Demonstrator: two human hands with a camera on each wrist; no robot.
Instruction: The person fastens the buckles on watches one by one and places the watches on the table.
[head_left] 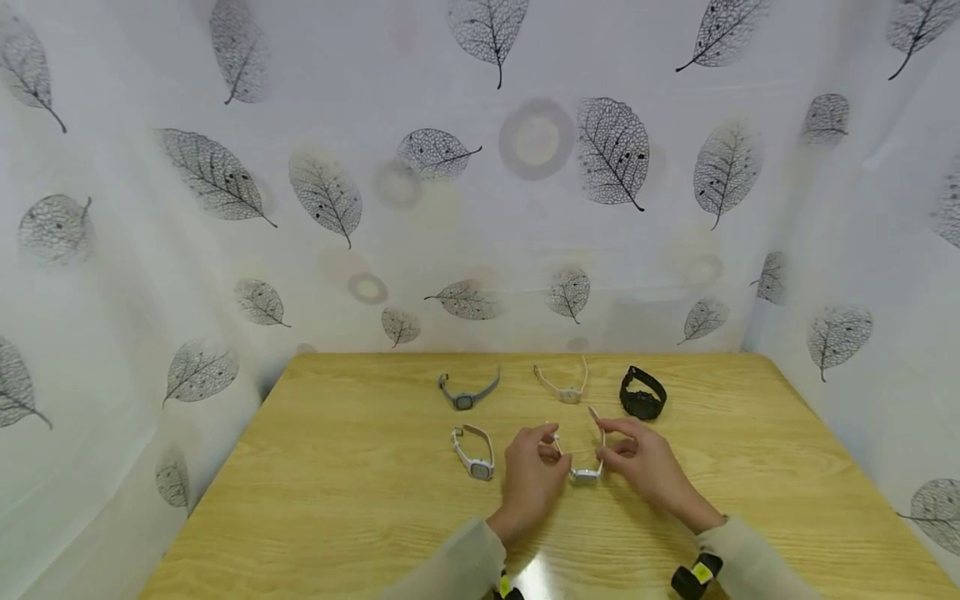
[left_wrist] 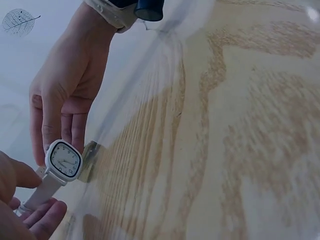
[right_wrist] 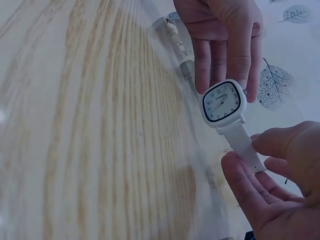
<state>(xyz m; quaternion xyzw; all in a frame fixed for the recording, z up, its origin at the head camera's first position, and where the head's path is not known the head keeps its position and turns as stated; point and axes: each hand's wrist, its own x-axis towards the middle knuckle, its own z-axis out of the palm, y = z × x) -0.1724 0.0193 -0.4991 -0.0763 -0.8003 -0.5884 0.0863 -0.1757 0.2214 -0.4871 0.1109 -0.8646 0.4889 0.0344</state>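
A white wristwatch [left_wrist: 65, 160] with a rounded-square face and dark ring is between both hands, its strap unfastened. My left hand [head_left: 534, 471] pinches the strap half on the left side. The right hand [head_left: 648, 462] pinches the other strap half, whose tip sticks up above the fingers. In the head view the watch case faces me, low over the wooden table [head_left: 337, 517]. The right wrist view shows the dial upright, with the white strap [right_wrist: 241, 145] running down into the right fingers. Behind the case, the left fingers hide the other strap half.
Farther back on the table stand a grey watch [head_left: 464, 402], a pale watch [head_left: 570, 395] and a black watch [head_left: 642, 405] with its strap looped. Left of my left hand is another white watch [head_left: 481, 470]. A leaf-print curtain [head_left: 480, 217] hangs behind the table.
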